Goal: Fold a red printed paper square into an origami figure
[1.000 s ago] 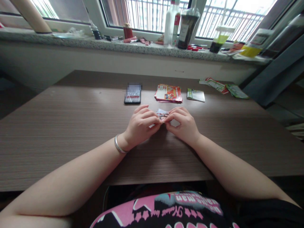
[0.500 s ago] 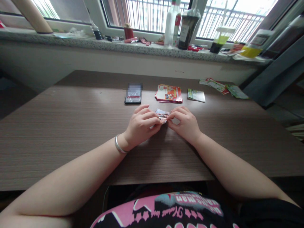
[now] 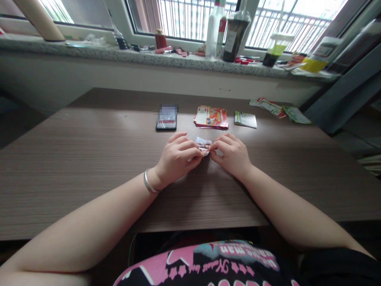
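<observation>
Between my hands is a small, shiny printed wrapper, pale with reddish and dark patches; whether it is paper or foil I cannot tell. My left hand pinches its left edge between thumb and fingers, with a silver bangle on the wrist. At its right edge, my right hand pinches it with thumb and forefinger tips. The fingers cover part of it. Just beyond lies a stack of red and cream printed cards.
A dark phone lies left of the cards on the brown wooden table. To their right are a small green-and-white stack and several torn green and red wrappers. Bottles and cups line the stone windowsill.
Almost nothing differs. Both hands keep their pinch on the wrapper, which appears very slightly flatter or turned between the fingertips.
</observation>
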`<state>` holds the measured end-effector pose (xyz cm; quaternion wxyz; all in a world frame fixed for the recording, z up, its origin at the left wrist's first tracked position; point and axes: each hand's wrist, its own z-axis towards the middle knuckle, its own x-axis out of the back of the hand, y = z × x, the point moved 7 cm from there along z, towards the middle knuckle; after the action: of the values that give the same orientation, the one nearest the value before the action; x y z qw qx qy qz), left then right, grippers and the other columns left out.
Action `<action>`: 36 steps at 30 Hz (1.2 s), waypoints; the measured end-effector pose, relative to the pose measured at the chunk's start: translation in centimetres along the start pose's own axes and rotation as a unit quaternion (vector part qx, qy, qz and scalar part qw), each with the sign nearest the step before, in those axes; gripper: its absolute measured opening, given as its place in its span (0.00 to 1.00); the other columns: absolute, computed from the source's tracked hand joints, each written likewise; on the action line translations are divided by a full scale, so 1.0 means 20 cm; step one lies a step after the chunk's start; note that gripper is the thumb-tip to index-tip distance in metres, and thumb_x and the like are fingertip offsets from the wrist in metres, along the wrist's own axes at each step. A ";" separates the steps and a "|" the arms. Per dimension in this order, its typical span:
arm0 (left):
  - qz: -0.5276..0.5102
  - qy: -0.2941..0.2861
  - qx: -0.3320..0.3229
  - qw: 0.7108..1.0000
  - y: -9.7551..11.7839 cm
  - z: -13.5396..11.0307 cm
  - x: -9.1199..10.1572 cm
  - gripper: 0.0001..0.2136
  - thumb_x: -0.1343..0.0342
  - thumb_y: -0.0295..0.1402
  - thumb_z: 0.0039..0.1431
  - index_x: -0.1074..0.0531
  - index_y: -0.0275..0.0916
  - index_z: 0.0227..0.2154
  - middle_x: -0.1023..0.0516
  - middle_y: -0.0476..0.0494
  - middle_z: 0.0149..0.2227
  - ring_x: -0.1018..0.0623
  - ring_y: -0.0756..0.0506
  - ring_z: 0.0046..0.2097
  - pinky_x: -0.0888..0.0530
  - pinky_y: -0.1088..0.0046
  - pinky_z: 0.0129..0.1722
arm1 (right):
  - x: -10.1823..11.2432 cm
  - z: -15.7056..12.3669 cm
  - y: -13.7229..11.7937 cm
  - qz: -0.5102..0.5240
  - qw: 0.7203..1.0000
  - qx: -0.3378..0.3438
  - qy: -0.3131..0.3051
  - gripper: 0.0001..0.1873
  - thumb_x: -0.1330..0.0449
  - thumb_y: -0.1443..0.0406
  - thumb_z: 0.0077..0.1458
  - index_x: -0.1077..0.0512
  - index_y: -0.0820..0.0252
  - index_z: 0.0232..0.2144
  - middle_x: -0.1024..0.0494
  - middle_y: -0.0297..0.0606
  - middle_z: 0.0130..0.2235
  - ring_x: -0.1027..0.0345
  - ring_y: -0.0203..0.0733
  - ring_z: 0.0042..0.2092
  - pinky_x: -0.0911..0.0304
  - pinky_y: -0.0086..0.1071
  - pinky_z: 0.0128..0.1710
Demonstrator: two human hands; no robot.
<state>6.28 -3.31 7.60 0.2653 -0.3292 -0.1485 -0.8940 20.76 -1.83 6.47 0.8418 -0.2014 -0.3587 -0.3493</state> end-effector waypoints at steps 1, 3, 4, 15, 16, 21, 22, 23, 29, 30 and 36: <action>-0.001 -0.004 0.004 1.000 0.00 0.00 0.00 0.05 0.42 0.33 0.60 0.25 0.45 0.28 0.20 0.54 0.30 0.24 0.51 0.34 0.33 0.63 0.56 | 0.00 0.00 0.00 -0.001 1.000 -0.003 -0.002 0.04 0.40 0.68 0.54 0.27 0.55 0.27 0.22 0.37 0.34 0.31 0.44 0.41 0.35 0.36 0.42; -0.005 -0.008 0.011 1.000 -0.01 0.00 -0.01 0.06 0.42 0.33 0.60 0.24 0.45 0.28 0.20 0.54 0.31 0.24 0.51 0.35 0.33 0.63 0.56 | -0.01 0.00 0.01 -0.001 1.000 -0.008 -0.008 0.04 0.40 0.68 0.54 0.27 0.55 0.28 0.22 0.37 0.34 0.31 0.44 0.41 0.36 0.36 0.41; -0.009 -0.006 0.013 1.000 -0.02 0.00 -0.01 0.05 0.42 0.34 0.60 0.24 0.45 0.28 0.20 0.54 0.31 0.23 0.50 0.35 0.33 0.62 0.56 | -0.01 0.00 0.01 -0.001 1.000 -0.010 -0.009 0.04 0.40 0.68 0.54 0.27 0.55 0.28 0.22 0.37 0.34 0.31 0.44 0.41 0.36 0.36 0.41; -0.042 0.016 0.093 0.995 -0.13 -0.02 -0.02 0.05 0.39 0.32 0.55 0.29 0.40 0.34 0.21 0.49 0.34 0.24 0.46 0.38 0.31 0.63 0.50 | 0.01 -0.02 0.05 -0.008 0.999 -0.028 0.018 0.06 0.41 0.66 0.57 0.26 0.55 0.29 0.22 0.36 0.34 0.32 0.43 0.39 0.36 0.35 0.39; -0.041 0.013 0.101 0.994 -0.15 -0.02 -0.02 0.04 0.40 0.31 0.56 0.29 0.40 0.33 0.22 0.49 0.33 0.25 0.46 0.37 0.30 0.64 0.49 | 0.01 -0.02 0.05 -0.006 0.999 -0.035 0.018 0.06 0.41 0.66 0.57 0.26 0.55 0.29 0.22 0.36 0.34 0.32 0.43 0.39 0.36 0.35 0.39; -0.007 -0.016 0.106 0.994 -0.17 -0.02 -0.04 0.02 0.42 0.30 0.58 0.29 0.40 0.30 0.23 0.49 0.32 0.26 0.46 0.36 0.32 0.64 0.47 | 0.00 -0.03 0.07 0.005 0.998 -0.059 0.015 0.04 0.41 0.64 0.57 0.25 0.54 0.31 0.22 0.36 0.35 0.31 0.44 0.40 0.35 0.36 0.40; 0.005 -0.022 0.103 0.994 -0.17 -0.02 -0.04 0.02 0.42 0.30 0.58 0.29 0.41 0.30 0.22 0.49 0.32 0.26 0.46 0.37 0.32 0.62 0.49 | 0.01 -0.03 0.06 0.011 0.998 -0.055 0.017 0.04 0.40 0.64 0.57 0.25 0.54 0.32 0.22 0.36 0.35 0.31 0.44 0.41 0.35 0.36 0.41; 0.017 -0.027 0.098 0.995 -0.16 -0.02 -0.04 0.01 0.42 0.29 0.58 0.29 0.41 0.30 0.22 0.49 0.33 0.25 0.46 0.38 0.33 0.61 0.52 | 0.01 -0.02 0.05 0.020 0.999 -0.047 0.017 0.04 0.40 0.64 0.57 0.25 0.54 0.33 0.22 0.36 0.36 0.31 0.44 0.41 0.35 0.37 0.41; 0.032 -0.035 0.062 0.997 -0.10 -0.01 -0.03 0.01 0.42 0.29 0.56 0.28 0.42 0.31 0.22 0.50 0.33 0.25 0.45 0.39 0.36 0.56 0.58 | 0.06 -0.01 -0.06 0.041 0.999 0.027 0.017 0.05 0.40 0.63 0.59 0.24 0.53 0.37 0.21 0.37 0.37 0.30 0.43 0.42 0.34 0.35 0.43; 0.027 -0.032 0.059 0.997 -0.10 -0.01 -0.03 0.01 0.42 0.29 0.56 0.28 0.42 0.31 0.22 0.50 0.33 0.25 0.46 0.38 0.36 0.57 0.58 | 0.07 -0.01 -0.07 0.037 0.999 0.030 0.018 0.05 0.40 0.63 0.59 0.24 0.53 0.36 0.21 0.36 0.37 0.30 0.42 0.41 0.34 0.35 0.42; -0.034 -0.015 0.068 0.997 -0.12 -0.02 -0.04 0.06 0.42 0.31 0.59 0.27 0.41 0.39 0.22 0.46 0.39 0.25 0.45 0.43 0.31 0.61 0.53 | 0.08 -0.01 -0.02 0.063 0.997 -0.010 0.048 0.04 0.39 0.64 0.59 0.24 0.55 0.34 0.20 0.36 0.35 0.29 0.41 0.38 0.34 0.36 0.40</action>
<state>5.29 -1.12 6.56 0.2538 -0.3185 -0.2239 -0.8855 21.32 -2.96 7.46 0.8767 -0.2148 -0.3006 -0.3081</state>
